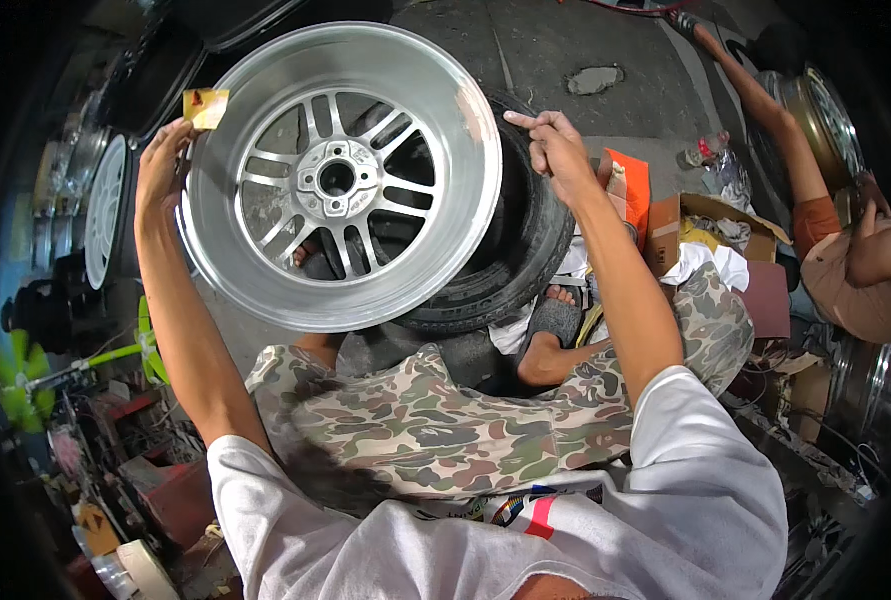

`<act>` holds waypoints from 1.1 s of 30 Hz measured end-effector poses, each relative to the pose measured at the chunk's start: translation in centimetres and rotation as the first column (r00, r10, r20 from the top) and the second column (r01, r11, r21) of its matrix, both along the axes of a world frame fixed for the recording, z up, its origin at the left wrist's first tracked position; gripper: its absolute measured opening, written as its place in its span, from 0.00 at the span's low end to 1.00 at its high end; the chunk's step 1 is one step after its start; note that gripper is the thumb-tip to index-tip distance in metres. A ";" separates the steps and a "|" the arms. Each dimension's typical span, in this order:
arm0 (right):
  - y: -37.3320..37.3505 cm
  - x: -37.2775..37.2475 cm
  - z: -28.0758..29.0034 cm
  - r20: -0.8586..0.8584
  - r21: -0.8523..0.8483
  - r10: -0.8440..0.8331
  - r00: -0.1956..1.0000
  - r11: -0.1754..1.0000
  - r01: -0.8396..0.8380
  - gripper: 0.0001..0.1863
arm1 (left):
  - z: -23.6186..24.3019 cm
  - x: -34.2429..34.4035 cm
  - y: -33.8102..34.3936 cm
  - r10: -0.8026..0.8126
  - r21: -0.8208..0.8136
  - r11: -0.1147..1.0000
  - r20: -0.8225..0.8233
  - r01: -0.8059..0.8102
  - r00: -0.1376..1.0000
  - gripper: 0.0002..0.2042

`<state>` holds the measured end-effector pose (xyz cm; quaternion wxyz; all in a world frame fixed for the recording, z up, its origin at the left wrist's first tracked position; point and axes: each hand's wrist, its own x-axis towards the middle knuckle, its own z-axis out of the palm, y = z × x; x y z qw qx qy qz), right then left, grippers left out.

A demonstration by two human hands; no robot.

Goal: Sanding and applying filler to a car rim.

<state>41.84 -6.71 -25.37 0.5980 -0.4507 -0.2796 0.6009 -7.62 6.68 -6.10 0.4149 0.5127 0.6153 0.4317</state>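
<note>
Pinching a small yellow square of sandpaper [206,107] between its fingertips, the left hand [162,160] rested against the left rim of a silver alloy wheel [340,175]. That wheel stood tilted on a black tyre [525,245] before the person's knees. The right hand [555,150] hovered just beside the wheel's right rim, forefinger stretched out, the other fingers curled. An orange packet [628,190] stood beside an open cardboard box [710,230] holding cloth. The tyre was mostly hidden behind the wheel. Another person's arm [765,110] reached toward a second wheel [825,125], partly cut off.
</note>
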 end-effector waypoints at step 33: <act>1.3 -2.7 -0.1 0.706 0.302 -0.195 0.681 0.953 -0.039 0.02 | 0.8 -1.7 0.0 -0.011 -0.055 0.998 -0.121 0.005 0.993 0.16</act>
